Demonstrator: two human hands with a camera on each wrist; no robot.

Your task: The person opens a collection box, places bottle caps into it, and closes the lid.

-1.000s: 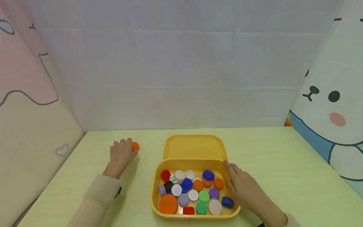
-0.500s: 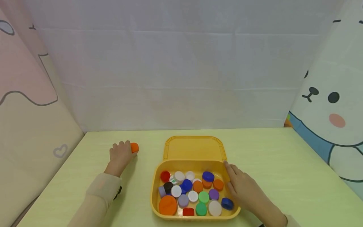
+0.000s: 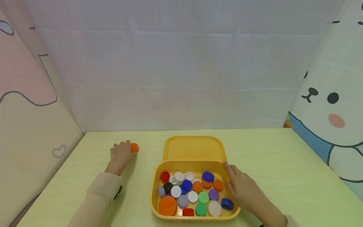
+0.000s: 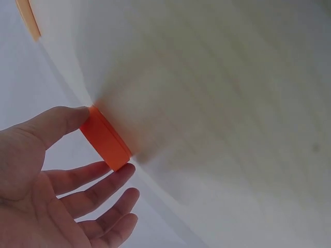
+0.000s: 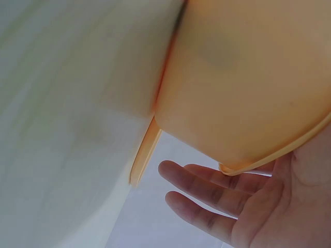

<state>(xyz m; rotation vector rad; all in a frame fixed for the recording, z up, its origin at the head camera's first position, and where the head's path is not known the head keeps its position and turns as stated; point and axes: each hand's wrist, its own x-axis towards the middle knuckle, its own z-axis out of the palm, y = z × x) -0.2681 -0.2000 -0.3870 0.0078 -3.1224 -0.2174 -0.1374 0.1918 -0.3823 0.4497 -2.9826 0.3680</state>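
Note:
My left hand (image 3: 121, 156) is low over the left part of the table. It pinches an orange bottle cap (image 4: 107, 139) on edge, thumb at one end and fingertips at the other; the outer fingers hang loose. The cap's edge is right at the tabletop in the left wrist view. A yellow plastic box (image 3: 153, 201) holds many bottle caps in red, white, blue, orange, green, purple and black. My right hand (image 3: 245, 190) holds the box at its right rim, thumb over the inner side and fingers extended along the outside. In the right wrist view the box wall hides the thumb.
The box's yellow lid (image 3: 194, 148) lies flat behind it on the pale table (image 3: 278, 157). A white cloth backdrop (image 3: 181, 78) rises at the table's far edge, with printed cartoon panels (image 3: 334, 126) at both sides.
Both hands keep their places: the left with the orange cap, the right at the box rim. The head view has tilted very slightly. No cap in the box has moved.

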